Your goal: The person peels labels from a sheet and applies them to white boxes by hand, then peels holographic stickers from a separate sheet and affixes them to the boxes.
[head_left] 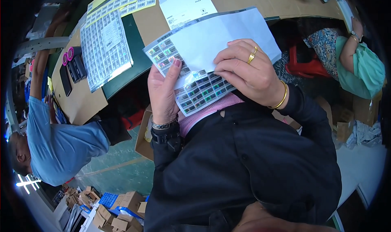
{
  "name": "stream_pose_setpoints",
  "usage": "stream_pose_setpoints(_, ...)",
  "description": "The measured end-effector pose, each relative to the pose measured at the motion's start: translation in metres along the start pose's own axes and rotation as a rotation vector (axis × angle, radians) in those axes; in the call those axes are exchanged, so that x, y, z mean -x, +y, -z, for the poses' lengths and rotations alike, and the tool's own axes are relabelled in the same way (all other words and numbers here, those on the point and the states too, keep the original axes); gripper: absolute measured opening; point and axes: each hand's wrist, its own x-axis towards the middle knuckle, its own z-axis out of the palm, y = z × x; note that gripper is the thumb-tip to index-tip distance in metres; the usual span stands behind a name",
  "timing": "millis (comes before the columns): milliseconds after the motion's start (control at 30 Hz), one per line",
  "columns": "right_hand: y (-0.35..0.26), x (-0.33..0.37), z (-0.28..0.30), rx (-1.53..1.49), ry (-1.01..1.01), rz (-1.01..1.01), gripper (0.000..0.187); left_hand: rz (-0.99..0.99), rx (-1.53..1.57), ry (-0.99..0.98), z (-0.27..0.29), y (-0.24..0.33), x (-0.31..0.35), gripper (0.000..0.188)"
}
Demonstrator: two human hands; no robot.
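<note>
A sheet of small shiny holographic stickers [199, 94] is held up in front of my body. Much of its upper part is bare white backing [244, 30], while rows of stickers remain along the left and bottom. My left hand [163, 89] grips the sheet's left side, thumb on top. My right hand [250, 71], with a gold ring and bangle, has its fingers closed in a pinch at the sheet, where the backing meets the stickers. Whether a single sticker is between those fingertips is hidden.
Beyond the sheet, a white printed card [185, 7] lies on the table's cardboard cover [146, 26]. To the left are another sticker sheet [104, 48], yellow label sheets [138, 3] and a dark phone [65, 80]. A person in blue [65, 146] is at left, another in green [362, 69] at right.
</note>
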Motion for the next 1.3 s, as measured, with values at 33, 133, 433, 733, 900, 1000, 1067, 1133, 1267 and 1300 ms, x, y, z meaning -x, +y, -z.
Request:
stream_pose_setpoints(33, -0.001, 0.0, 0.001, -0.009, -0.015, -0.002, 0.019, -0.001, -0.001, 0.0, 0.001, 0.001, 0.0, 0.034)
stream_pose_setpoints(133, -0.006, 0.0, 0.007, -0.122, -0.077, -0.028, 0.019, -0.067, -0.105, 0.045, 0.012, 0.007, -0.001, 0.022)
stream_pose_setpoints(433, 0.035, -0.045, 0.036, -0.224, -0.045, -0.171, 0.007, -0.365, -0.897, -0.551, 0.026, 0.033, -0.008, 0.007)
stream_pose_setpoints(733, 0.087, -0.081, 0.0, -0.321, -0.152, -0.29, 0.01, -0.57, -1.243, -0.259, 0.01, 0.02, -0.013, 0.006)
stream_pose_setpoints(900, 0.117, -0.103, -0.01, -0.297, -0.205, -0.32, 0.012, -0.607, -1.227, -0.105, 0.0, 0.035, -0.04, 0.015)
stream_pose_setpoints(1000, 0.127, -0.114, -0.02, -0.089, -0.231, -0.153, 0.011, -0.662, -1.332, -0.145, -0.006, 0.037, -0.056, 0.018)
stream_pose_setpoints(1067, 0.131, -0.116, -0.029, -0.063, -0.25, -0.154, 0.011, -0.744, -1.473, -0.212, -0.012, 0.033, -0.063, 0.018)
stream_pose_setpoints(1133, 0.137, -0.117, -0.033, -0.004, -0.287, -0.163, 0.011, -0.736, -1.489, -0.23, -0.012, 0.028, -0.071, 0.02)
stream_pose_setpoints(1267, 0.143, -0.118, -0.039, -0.094, -0.382, -0.317, 0.011, -0.711, -1.511, -0.256, -0.007, 0.018, -0.081, 0.023)
stream_pose_setpoints(1300, 0.144, -0.118, -0.04, -0.091, -0.384, -0.318, 0.011, -0.71, -1.495, -0.253, -0.007, 0.017, -0.081, 0.024)
